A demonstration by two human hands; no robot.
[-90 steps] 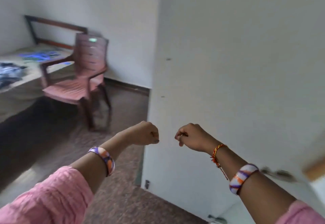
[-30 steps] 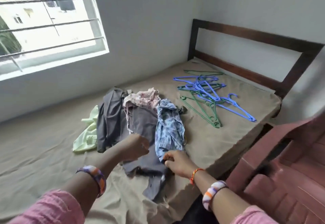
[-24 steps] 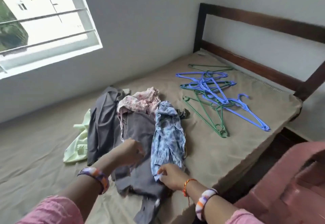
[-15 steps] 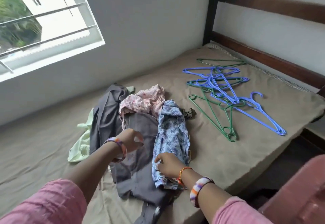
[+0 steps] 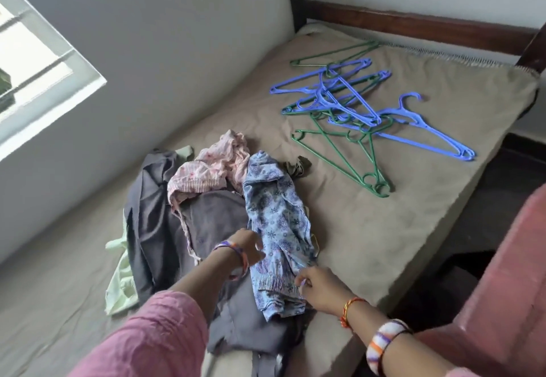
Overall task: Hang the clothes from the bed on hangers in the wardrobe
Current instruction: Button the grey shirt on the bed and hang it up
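Note:
A heap of clothes lies on the bed: a blue floral garment, a pink one, grey ones and a pale green one. My right hand pinches the near hem of the blue floral garment. My left hand is at that garment's left edge, fingers curled at the fabric. A tangle of blue and green plastic hangers lies further up the bed, near the dark wooden headboard. The wardrobe is out of view.
A reddish plastic chair stands close at the right, beside the bed's edge. A window is at the upper left in the white wall. Bare mattress lies between the clothes and the hangers.
I have turned from the wardrobe door to the bed and leaned in. My left hand has moved right from the grey garment to the blue floral one; my right hand stays at its hem.

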